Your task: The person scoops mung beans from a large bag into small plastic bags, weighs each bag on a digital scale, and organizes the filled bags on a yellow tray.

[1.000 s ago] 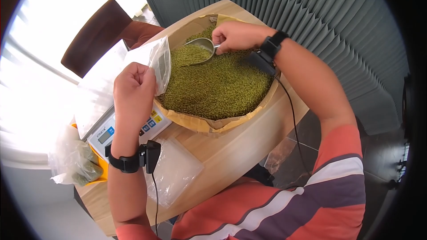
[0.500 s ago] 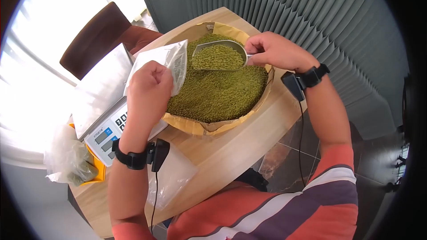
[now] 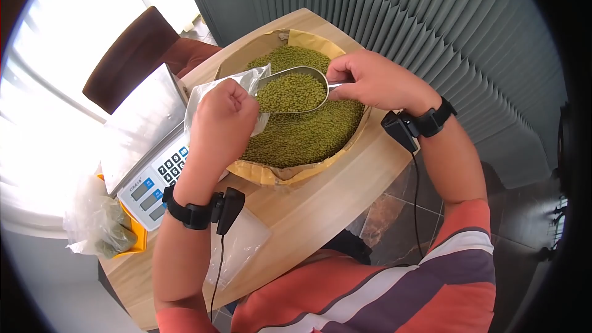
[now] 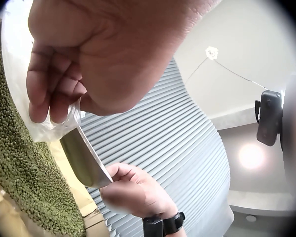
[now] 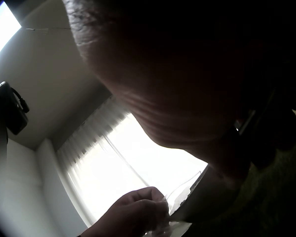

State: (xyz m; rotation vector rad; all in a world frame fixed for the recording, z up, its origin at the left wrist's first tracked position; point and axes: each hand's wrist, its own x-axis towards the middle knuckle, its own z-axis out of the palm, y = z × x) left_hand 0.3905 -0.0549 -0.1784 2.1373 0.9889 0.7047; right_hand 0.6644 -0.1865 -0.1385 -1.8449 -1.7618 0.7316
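My right hand [image 3: 367, 80] grips the handle of a metal scoop [image 3: 325, 94] heaped with green mung beans [image 3: 293, 91]. The scoop's front edge sits at the mouth of a clear plastic bag [image 3: 198, 94]. Pinched at its rim, the bag hangs from my left hand [image 3: 225, 120], whose fingers [image 4: 59, 106] curl over the plastic in the left wrist view. Below both hands stands a wide round container [image 3: 265, 174] with brown paper-like sides, full of loose beans [image 3: 290, 148]. The right wrist view is dark, with the scoop edge near the left hand.
A digital scale [image 3: 145, 188] with a metal pan [image 3: 145, 123] stands left of the container. Flat plastic bags [image 3: 243, 243] lie on the wooden table [image 3: 308, 209]. A yellow bin [image 3: 137, 234] with a plastic bag is at the left edge. A brown chair [image 3: 135, 55] stands beyond.
The scoop has come up out of the beans, filled, and moved to the bag's mouth. My left hand has shifted right with the bag, towards the scoop.
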